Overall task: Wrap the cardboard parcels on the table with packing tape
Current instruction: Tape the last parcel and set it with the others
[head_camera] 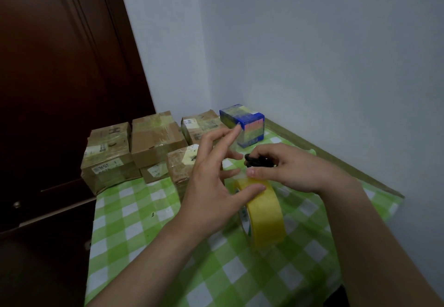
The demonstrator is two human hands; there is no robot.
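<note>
A yellow roll of packing tape (264,213) stands on edge on the green checked tablecloth (134,213). My left hand (211,186) has its fingers spread and straight, and its thumb lies on the top of the roll. A clear strip of tape seems to stretch up from the roll to those fingers. My right hand (288,170) grips a small black tool (257,160), and its thumb presses on the tape at the roll's top. Several brown cardboard parcels (156,141) sit at the back left of the table, some partly hidden by my left hand.
A blue box with coloured sides (242,124) stands in the far corner against the pale wall. A dark wooden door (55,90) runs along the table's left side. The table's right edge (360,170) lies against the wall.
</note>
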